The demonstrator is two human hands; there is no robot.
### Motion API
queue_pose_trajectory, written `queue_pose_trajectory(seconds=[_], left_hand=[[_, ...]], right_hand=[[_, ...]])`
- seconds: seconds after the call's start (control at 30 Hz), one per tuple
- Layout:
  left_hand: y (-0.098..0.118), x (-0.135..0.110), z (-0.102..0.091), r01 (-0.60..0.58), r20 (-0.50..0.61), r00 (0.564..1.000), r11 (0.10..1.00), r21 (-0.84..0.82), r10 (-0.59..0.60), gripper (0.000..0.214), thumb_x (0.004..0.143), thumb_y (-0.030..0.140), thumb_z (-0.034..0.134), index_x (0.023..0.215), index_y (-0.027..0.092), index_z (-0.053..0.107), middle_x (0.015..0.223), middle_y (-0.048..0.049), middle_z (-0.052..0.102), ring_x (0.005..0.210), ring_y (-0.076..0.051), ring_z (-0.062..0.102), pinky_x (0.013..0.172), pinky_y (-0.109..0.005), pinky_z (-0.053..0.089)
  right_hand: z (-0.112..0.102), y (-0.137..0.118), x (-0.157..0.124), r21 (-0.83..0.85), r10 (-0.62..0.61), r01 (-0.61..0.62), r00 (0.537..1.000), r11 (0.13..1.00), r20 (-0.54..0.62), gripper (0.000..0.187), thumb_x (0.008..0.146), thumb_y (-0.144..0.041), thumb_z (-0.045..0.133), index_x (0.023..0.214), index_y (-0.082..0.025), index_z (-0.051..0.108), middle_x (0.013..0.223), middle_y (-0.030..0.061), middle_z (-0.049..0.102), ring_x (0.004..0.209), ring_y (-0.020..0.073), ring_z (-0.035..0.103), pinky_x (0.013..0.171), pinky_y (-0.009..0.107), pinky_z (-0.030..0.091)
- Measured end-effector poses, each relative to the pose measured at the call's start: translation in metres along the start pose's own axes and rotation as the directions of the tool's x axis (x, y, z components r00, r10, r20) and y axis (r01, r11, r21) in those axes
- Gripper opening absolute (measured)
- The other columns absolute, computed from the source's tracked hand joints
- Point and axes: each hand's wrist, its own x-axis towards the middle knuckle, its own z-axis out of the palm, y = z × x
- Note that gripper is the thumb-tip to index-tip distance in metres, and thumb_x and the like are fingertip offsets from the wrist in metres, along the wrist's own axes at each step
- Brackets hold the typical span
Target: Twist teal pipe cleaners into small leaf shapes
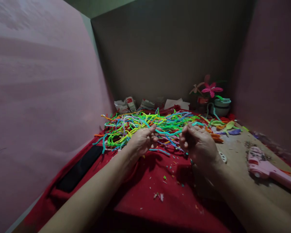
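Observation:
A turquoise pipe cleaner [169,133] is stretched between my two hands, just in front of a heap of pipe cleaners. My left hand [144,139] pinches it between thumb and fingers, and one end sticks out beyond the thumb. My right hand [199,142] is closed around the other side, its fingertips curled in and partly hidden. Behind both hands, the tangled heap of pipe cleaners [123,129] in green, yellow, blue, purple and red spreads over the red cloth [135,200].
A black phone-like slab [80,168] lies at the left. On the board [235,145] at the right rests a pink tool [264,165] resembling a hot glue gun. Behind stand a pot [221,106] and a pink pipe-cleaner flower [211,89]. Scraps [158,196] litter the cloth. Walls enclose the sides.

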Motion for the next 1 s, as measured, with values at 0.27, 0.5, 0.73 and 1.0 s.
queue_pose_trajectory(seconds=[0.27,0.5,0.73,1.0], left_hand=[[0.004,0.009,0.008,-0.215,-0.226,0.967,0.846,-0.488,0.115,0.025,0.088,0.022,0.041,0.072,0.014,0.058,0.068,-0.0027,0.066,0.074,-0.014,0.064,0.074,-0.032,0.052],[-0.001,0.004,0.009,-0.333,-0.273,0.935,0.833,-0.443,0.228,0.024,0.089,0.023,0.04,0.077,0.013,0.058,0.049,0.0026,0.055,0.049,-0.009,0.058,0.066,-0.028,0.053],[-0.003,-0.003,0.003,-0.375,-0.246,0.916,0.893,-0.249,0.316,0.019,0.084,0.025,0.05,0.074,0.013,0.061,0.066,-0.0047,0.067,0.07,-0.016,0.066,0.067,-0.029,0.052],[-0.001,-0.003,0.0,-0.366,-0.301,0.908,0.901,-0.231,0.292,0.008,0.07,0.02,0.066,0.069,0.013,0.063,0.051,0.0029,0.056,0.045,-0.008,0.053,0.043,-0.019,0.043]], right_hand=[[-0.004,0.004,0.012,0.309,0.027,-0.023,1.0,0.951,-0.007,0.018,0.081,-0.027,0.052,0.071,-0.018,0.064,0.08,0.0022,0.068,0.08,0.0133,0.063,0.075,0.028,0.05],[-0.001,0.009,0.01,0.362,0.136,-0.117,0.99,0.925,-0.028,0.018,0.087,-0.02,0.044,0.081,-0.016,0.06,0.039,-0.006,0.044,0.046,0.0094,0.052,0.073,0.029,0.052],[-0.01,-0.001,0.013,0.357,0.187,-0.132,0.974,0.925,-0.126,0.016,0.088,-0.019,0.039,0.085,-0.016,0.054,0.038,-0.0094,0.034,0.032,0.0046,0.031,0.044,0.017,0.043],[-0.011,-0.003,0.012,0.143,0.154,-0.141,0.984,0.98,-0.089,0.022,0.084,-0.022,0.038,0.085,-0.014,0.058,0.036,-0.0095,0.03,0.027,0.0053,0.019,0.031,0.018,0.029]])
